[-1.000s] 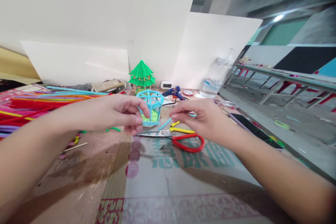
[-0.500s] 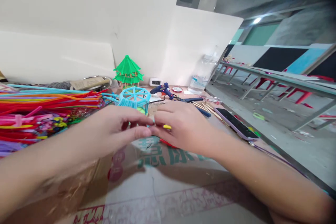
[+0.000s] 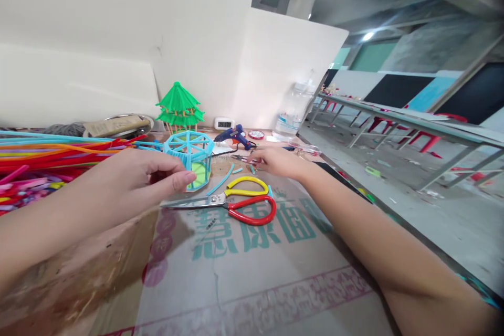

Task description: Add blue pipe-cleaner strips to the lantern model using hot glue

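Note:
My left hand (image 3: 145, 176) hovers over the left of the cardboard, thumb and fingertips brought together; whatever they may hold is hidden. Close behind it stands a light-blue octagonal frame (image 3: 189, 142) of pipe cleaner with a green base (image 3: 199, 174). My right hand (image 3: 275, 161) is farther back, fingers curled over pliers (image 3: 239, 157) whose jaws poke out to its left. Between the hands lie scissors (image 3: 216, 199) with one yellow and one red handle, slightly spread. Light-blue pipe cleaner pieces (image 3: 221, 179) are scattered behind the scissors.
Bundles of coloured pipe cleaners (image 3: 59, 155) fill the left. At the back are a green-roofed model pavilion (image 3: 179, 102), a small digital clock (image 3: 224, 124), a blue glue gun (image 3: 238, 136) and a clear plastic bottle (image 3: 293, 110). A phone (image 3: 342, 181) lies partly behind my right forearm.
My hands, together before, have separated: the right reached back to the pliers, the left drew leftward. The scissors are uncovered now. The view has swung slightly right.

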The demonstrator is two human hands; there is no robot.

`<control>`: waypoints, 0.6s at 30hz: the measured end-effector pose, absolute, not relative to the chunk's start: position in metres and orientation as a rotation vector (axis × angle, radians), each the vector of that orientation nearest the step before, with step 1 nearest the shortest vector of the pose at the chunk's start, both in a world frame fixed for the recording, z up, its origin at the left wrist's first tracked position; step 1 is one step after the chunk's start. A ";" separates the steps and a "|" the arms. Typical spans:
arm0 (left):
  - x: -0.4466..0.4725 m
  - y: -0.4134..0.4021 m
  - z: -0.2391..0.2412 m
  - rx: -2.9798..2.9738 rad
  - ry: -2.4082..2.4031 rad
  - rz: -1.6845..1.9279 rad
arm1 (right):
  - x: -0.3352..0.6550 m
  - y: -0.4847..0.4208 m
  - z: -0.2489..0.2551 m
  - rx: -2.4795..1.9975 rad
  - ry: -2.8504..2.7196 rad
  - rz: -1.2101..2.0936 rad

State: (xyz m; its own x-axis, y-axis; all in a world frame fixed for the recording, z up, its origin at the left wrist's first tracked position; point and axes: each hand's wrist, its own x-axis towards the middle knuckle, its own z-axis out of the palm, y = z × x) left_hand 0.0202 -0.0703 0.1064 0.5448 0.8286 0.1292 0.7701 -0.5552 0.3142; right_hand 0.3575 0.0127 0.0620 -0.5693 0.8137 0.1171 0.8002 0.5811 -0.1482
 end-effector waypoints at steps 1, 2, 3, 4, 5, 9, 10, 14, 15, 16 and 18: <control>0.020 -0.070 0.106 2.560 1.357 0.383 | 0.358 0.015 0.055 -1.328 -2.658 0.179; 0.020 -0.069 0.105 2.561 1.362 0.383 | 0.358 0.017 0.051 -1.306 -2.661 0.230; 0.019 -0.069 0.104 2.562 1.362 0.379 | 0.357 0.017 0.048 -1.291 -2.651 0.265; 0.019 -0.069 0.104 2.565 1.361 0.373 | 0.356 0.018 0.046 -1.283 -2.635 0.284; 0.018 -0.068 0.103 2.568 1.359 0.370 | 0.355 0.018 0.047 -1.283 -2.616 0.293; 0.017 -0.068 0.104 2.563 1.349 0.378 | 0.351 0.014 0.059 -1.314 -2.525 0.319; 0.016 -0.068 0.105 2.563 1.345 0.381 | 0.350 0.012 0.063 -1.320 -2.474 0.397; 0.014 -0.067 0.107 2.569 1.342 0.392 | 0.347 0.006 0.079 -1.205 -2.126 1.006; 0.014 -0.067 0.107 2.566 1.347 0.401 | 0.347 0.005 0.081 -1.175 -2.057 1.101; 0.014 -0.067 0.107 2.560 1.351 0.411 | 0.347 0.005 0.083 -1.169 -2.022 1.138; 0.013 -0.067 0.106 2.546 1.356 0.419 | 0.346 0.006 0.083 -1.219 -1.990 1.143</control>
